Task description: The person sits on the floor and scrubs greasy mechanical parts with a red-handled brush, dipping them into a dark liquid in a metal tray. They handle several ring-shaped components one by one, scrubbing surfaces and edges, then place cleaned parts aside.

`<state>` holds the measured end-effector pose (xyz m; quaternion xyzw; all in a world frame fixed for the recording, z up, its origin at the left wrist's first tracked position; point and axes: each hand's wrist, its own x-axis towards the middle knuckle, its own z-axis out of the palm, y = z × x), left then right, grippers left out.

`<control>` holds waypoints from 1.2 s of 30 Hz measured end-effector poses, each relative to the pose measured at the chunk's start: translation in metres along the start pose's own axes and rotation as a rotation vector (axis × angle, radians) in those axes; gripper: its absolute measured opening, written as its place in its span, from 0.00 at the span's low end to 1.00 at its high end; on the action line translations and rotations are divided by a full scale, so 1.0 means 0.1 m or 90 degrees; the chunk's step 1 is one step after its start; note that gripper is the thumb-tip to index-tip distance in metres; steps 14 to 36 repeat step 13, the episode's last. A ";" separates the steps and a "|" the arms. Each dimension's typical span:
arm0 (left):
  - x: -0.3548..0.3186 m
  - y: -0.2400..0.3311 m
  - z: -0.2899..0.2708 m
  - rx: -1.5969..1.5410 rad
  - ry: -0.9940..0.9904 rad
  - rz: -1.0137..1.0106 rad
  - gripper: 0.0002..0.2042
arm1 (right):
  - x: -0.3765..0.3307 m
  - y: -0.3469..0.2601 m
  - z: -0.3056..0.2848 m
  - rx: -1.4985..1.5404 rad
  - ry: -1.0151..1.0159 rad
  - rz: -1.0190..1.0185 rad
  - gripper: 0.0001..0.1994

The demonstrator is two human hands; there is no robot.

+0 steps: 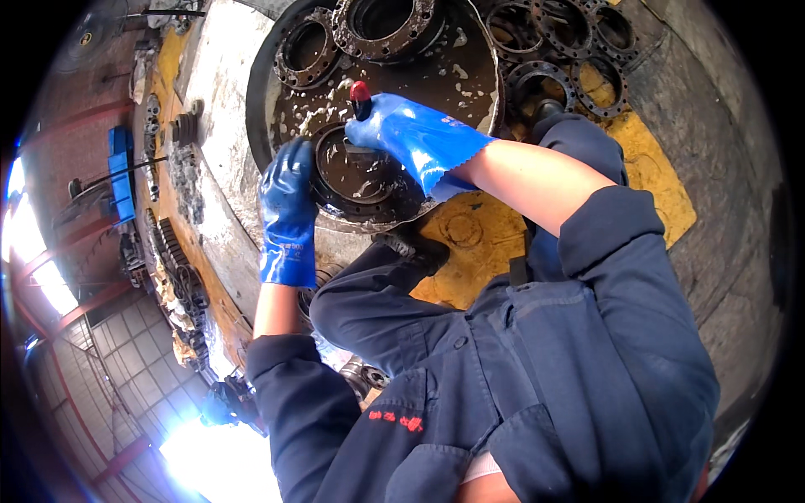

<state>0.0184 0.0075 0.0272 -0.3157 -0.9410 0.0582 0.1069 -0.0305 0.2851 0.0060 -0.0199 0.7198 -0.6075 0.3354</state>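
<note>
Both of my hands wear long blue rubber gloves over a wide round pan (501, 101) of dark, foamy liquid. My right hand (407, 138) is closed around a scraper (360, 101) with a black and red handle; a flat grey part of it shows below the fingers, inside the opening of a flanged metal ring (381, 210). This ring lies at the near side of the pan, dark and wet, with holes around its flange. My left hand (287, 193) rests against the ring's left edge, its fingers together; their grip on it is partly hidden.
Two more flanged rings, one smaller (306, 52) and one larger (381, 38), sit at the pan's far side. Several rings (541, 88) lie on the floor to the right, beside a yellow mat (474, 243). Metal parts (180, 268) line the left. My boot (412, 251) is close to the pan.
</note>
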 end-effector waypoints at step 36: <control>-0.60 0.31 1.11 -1.346 0.104 -0.974 0.29 | -0.42 0.15 0.00 0.079 -0.009 -0.230 0.21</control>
